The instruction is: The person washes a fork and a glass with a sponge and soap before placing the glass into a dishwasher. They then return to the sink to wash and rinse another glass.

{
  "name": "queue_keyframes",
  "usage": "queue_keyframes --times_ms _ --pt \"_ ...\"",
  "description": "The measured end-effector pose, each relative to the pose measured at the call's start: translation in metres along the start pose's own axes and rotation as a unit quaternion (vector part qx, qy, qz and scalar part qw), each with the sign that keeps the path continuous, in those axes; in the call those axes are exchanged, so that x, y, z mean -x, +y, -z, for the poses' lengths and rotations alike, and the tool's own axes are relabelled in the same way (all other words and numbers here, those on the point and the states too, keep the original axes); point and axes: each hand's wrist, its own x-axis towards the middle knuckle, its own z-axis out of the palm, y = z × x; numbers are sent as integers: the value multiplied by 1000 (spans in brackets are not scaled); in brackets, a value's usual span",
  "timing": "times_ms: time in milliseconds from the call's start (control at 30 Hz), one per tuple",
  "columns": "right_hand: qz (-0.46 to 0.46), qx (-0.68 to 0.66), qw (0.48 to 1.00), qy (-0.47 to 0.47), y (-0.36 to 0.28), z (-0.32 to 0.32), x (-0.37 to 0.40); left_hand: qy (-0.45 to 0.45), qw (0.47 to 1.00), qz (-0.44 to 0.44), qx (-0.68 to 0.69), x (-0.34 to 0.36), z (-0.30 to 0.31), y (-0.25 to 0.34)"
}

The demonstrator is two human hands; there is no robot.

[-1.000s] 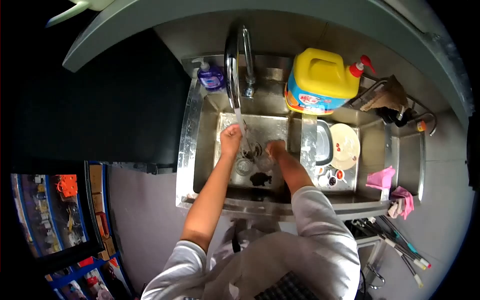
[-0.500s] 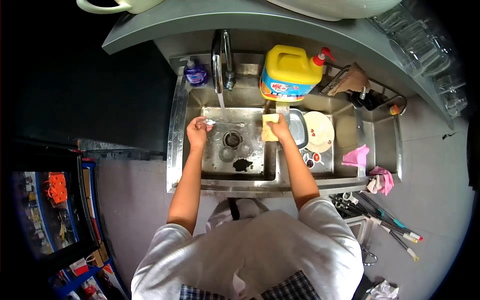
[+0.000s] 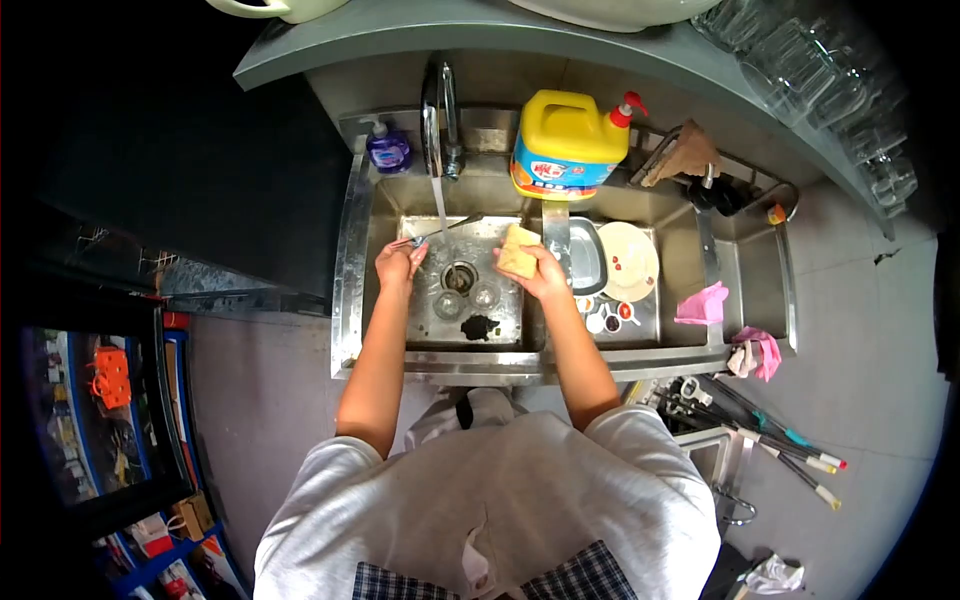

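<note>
My left hand (image 3: 397,266) is closed on a thin long-handled metal spoon (image 3: 462,222), over the left sink basin (image 3: 420,330). The spoon points up and right, crossing the stream of running water (image 3: 440,203) in this view. A yellow sponge (image 3: 519,250) is gripped in my right hand (image 3: 545,274), over the right side of the same basin. Below the hands are the round drain (image 3: 460,277), two clear round items (image 3: 484,293) and a dark clump (image 3: 480,327). The chrome faucet (image 3: 431,130) stands behind the basin.
The right basin holds a grey-rimmed tray (image 3: 587,257), a cream plate (image 3: 630,262) with red bits, and several small spoons or cups (image 3: 611,319). Behind stand a yellow detergent jug (image 3: 568,135) and a purple soap bottle (image 3: 389,152). Pink cloths (image 3: 702,305) hang at right.
The spoon has swung from nearly level to tilted upward, close to the water. My right hand has moved left and slightly down with the sponge, which is now turned.
</note>
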Motion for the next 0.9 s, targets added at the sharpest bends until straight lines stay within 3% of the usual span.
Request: queue_keyframes --times_ms 133,233,300,500,600,900 --pt "21 -83 995 -55 0 -20 12 -31 988 123 84 -2 5 -17" --pt "-1 -117 991 -62 -6 -16 10 -39 973 166 153 6 14 -26" --pt "-39 -140 983 -108 -10 -14 12 -40 968 165 185 11 24 -29" --pt "-46 -154 986 -36 0 -13 16 -32 970 143 195 25 48 -23" --pt "-63 -131 987 -65 9 -7 7 -20 975 131 181 28 58 -18" --pt "-101 -73 992 18 28 -9 -13 5 972 118 201 49 81 -12"
